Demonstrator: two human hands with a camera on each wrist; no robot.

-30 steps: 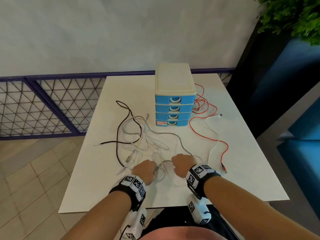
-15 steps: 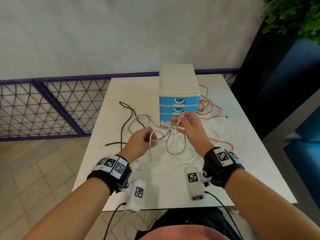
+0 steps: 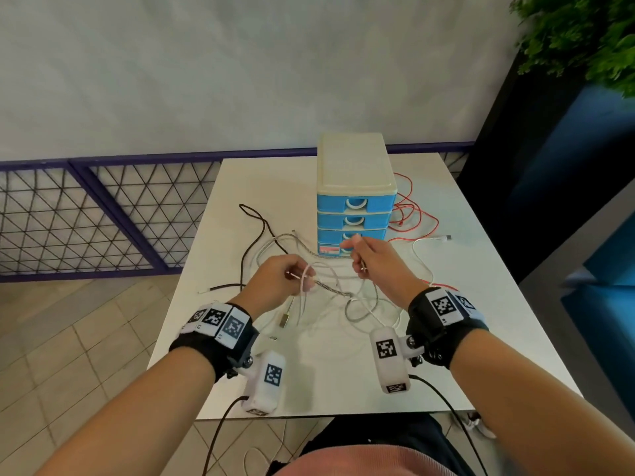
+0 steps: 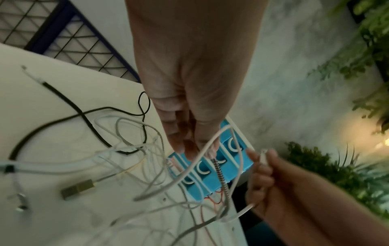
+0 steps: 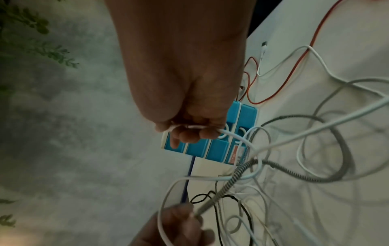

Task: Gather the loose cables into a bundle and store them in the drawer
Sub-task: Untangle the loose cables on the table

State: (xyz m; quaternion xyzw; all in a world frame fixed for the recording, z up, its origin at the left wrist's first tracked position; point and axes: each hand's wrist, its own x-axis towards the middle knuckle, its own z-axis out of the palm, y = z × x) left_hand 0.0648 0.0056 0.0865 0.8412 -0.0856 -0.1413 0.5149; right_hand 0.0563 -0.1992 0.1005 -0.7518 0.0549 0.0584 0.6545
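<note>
My left hand [image 3: 296,277] is raised above the white table [image 3: 498,304] and pinches a white cable [image 4: 189,168] and a braided grey cable [image 4: 221,176] at its fingertips [image 4: 195,146]. My right hand [image 3: 369,259] is curled round the end of the white cable [image 5: 231,134], just in front of the blue drawer unit [image 3: 355,187]. All the drawers are closed. Loops of white and grey cable hang from both hands onto the table. A black cable [image 3: 254,235] lies to the left, and a red cable [image 3: 421,218] lies right of the unit.
A gold USB plug [image 4: 77,191] lies on the table below my left hand. A purple mesh railing [image 3: 103,218] runs along the left. A dark blue seat [image 3: 601,304] and a plant [image 3: 584,36] are on the right. Another white cable end [image 3: 443,238] lies right of the drawers.
Both hands have risen from the table's front edge with cables in them and moved toward the drawer unit. Over the last half second they have barely shifted.
</note>
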